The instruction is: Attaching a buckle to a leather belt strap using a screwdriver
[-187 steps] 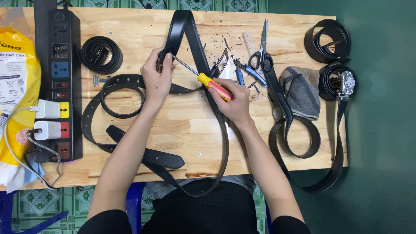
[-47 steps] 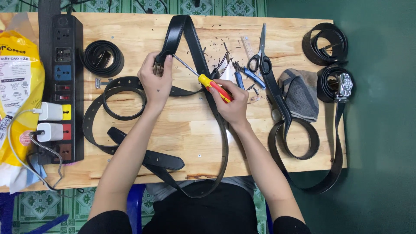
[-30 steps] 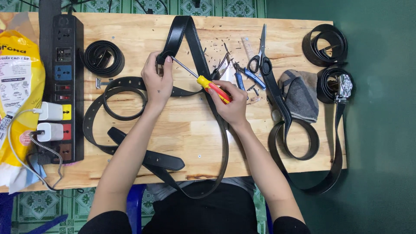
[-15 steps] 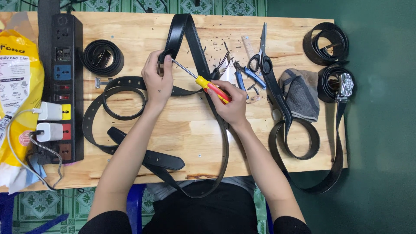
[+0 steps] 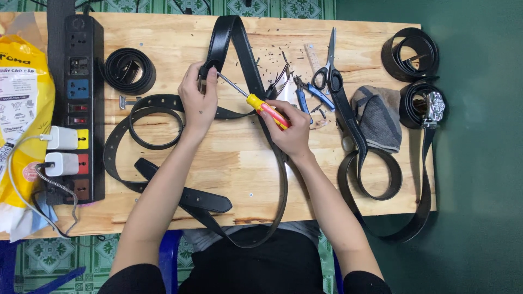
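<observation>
Farthest to the left of the black belt (image 5: 248, 60), a yellow bag (image 5: 22, 109) is seen at the edge of the counter (image 5: 229, 163), and beside it a black power strip (image 5: 79, 109) with two white chargers plugged in. Between the power strip and the belt, a small coiled belt (image 5: 129, 71) is laid flat, and below it a long perforated strap (image 5: 147, 117) is curled in a loop.

The left hand (image 5: 199, 100) is placed on the folded end of the black belt, where a small metal part is held; its fingers are pressed together around this end, pinching it against the wood. The belt runs away from this hand in a long narrow arch, up to the far edge of the counter and then down toward the person's body.

The screwdriver (image 5: 253, 100) lies slanted, with its long axis from lower right to upper left. Its tip is touching the pinched belt end, just beside the left fingers. Its yellow and red handle is gripped by the right hand (image 5: 291, 130), whose fingers are closed around it. The left hand is therefore the nearer one to the belt end.

To the right of the belt, pliers (image 5: 308, 92), scissors (image 5: 329, 68), a grey cloth (image 5: 378, 117) and more coiled belts are found. The counter is of pale wood, and a dark green floor is seen beyond it.
</observation>
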